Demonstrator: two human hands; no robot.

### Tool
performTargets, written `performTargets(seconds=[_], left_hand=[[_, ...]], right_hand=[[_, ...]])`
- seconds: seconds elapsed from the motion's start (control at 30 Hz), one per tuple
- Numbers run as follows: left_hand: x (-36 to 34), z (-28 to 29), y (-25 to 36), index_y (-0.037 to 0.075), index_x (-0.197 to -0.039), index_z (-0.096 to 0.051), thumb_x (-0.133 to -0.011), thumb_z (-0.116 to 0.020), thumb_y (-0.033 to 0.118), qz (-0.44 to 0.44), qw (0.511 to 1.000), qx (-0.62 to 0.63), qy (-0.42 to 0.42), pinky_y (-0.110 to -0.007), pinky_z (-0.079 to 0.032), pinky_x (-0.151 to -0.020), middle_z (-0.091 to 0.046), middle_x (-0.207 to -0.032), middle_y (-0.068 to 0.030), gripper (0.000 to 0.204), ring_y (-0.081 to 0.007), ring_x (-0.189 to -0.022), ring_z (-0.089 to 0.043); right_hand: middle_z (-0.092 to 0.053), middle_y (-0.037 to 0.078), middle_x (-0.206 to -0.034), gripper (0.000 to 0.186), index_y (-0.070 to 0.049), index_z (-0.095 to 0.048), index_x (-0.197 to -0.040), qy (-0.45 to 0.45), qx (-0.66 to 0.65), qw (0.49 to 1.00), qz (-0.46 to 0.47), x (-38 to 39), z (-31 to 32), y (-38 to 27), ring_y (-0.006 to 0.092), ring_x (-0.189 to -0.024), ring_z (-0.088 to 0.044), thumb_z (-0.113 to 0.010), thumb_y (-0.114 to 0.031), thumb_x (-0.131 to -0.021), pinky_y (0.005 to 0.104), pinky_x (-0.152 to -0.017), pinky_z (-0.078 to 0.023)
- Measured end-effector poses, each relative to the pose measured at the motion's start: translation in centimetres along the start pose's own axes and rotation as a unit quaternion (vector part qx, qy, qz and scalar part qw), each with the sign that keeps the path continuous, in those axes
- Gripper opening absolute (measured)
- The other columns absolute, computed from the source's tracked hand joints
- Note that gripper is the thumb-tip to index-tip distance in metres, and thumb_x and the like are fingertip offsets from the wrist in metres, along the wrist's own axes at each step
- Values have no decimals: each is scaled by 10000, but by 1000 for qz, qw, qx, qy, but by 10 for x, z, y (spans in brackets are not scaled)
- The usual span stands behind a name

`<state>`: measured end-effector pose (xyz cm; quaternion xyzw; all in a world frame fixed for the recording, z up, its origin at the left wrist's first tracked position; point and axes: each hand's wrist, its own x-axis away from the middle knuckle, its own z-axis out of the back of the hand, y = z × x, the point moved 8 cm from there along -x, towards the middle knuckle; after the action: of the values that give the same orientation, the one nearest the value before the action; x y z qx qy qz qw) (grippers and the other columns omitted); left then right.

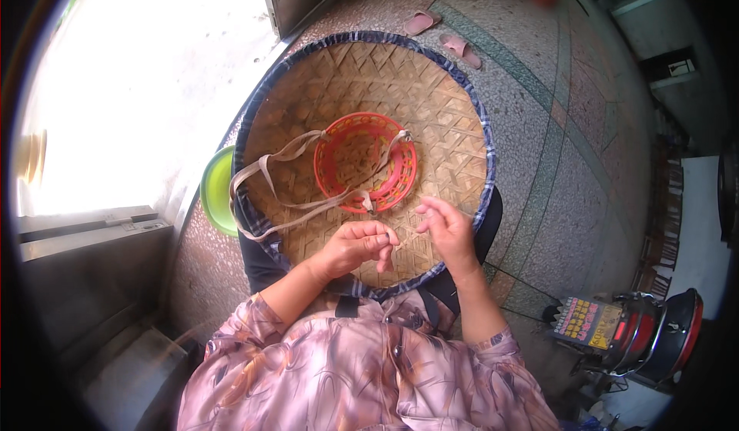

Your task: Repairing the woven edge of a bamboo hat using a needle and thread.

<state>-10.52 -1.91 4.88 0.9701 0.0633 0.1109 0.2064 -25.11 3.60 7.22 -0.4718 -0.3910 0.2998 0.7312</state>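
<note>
A wide, round woven bamboo tray (289, 85) with a dark blue checked cloth rim rests across my lap. In its middle sits a red plastic basket (319, 165) with openwork sides and pale cloth straps (265, 165), which loop out over the tray's left rim. Over the near part of the tray, my left hand (358, 248) is closed, its thumb and fingertips pressed together; whatever may be between them is too small to make out. To its right, my right hand (448, 235) hovers beside the basket with fingers loosely bent and tips apart. Neither hand touches the basket.
A green basin (218, 192) stands on the floor left of the tray, by a bright doorway. Two pink slippers (460, 49) lie beyond the far rim. At the lower right are a dark rounded appliance (670, 339) and a printed card (589, 322).
</note>
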Motion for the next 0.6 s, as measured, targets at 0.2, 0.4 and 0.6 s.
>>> performTargets(seconds=[0.2, 0.4, 0.6], left_hand=[[0, 3, -6, -22, -1058, -565, -959, -490, 153, 21, 997, -73, 15, -348, -506, -731, -606, -772, -77, 214, -173, -658, -613], [-1, -5, -1, 7, -1197, -506, -957, -491, 148, 16, 997, -74, 18, -348, -506, -745, -617, -782, -83, 279, -192, -694, -636], [1, -8, 1, 24, -1322, -433, -945, -509, 145, 14, 999, -29, 14, -352, -506, -736, -621, -805, -84, 403, -209, -737, -639]], right_hand=[[-667, 97, -879, 132, 22, -545, -1019, 1, -47, 998, 29, 28, 12, -54, 98, -625, -612, -485, 1, -903, 238, -577, -493], [-624, 119, -836, 104, -4, -615, -916, -69, 179, 964, 182, 43, -10, -83, 214, -692, -625, -589, 12, -817, 300, -619, -493], [-570, 110, -780, 133, -28, -645, -915, -48, 208, 956, 201, 44, -17, -85, 255, -685, -601, -623, -1, -786, 325, -602, -476]])
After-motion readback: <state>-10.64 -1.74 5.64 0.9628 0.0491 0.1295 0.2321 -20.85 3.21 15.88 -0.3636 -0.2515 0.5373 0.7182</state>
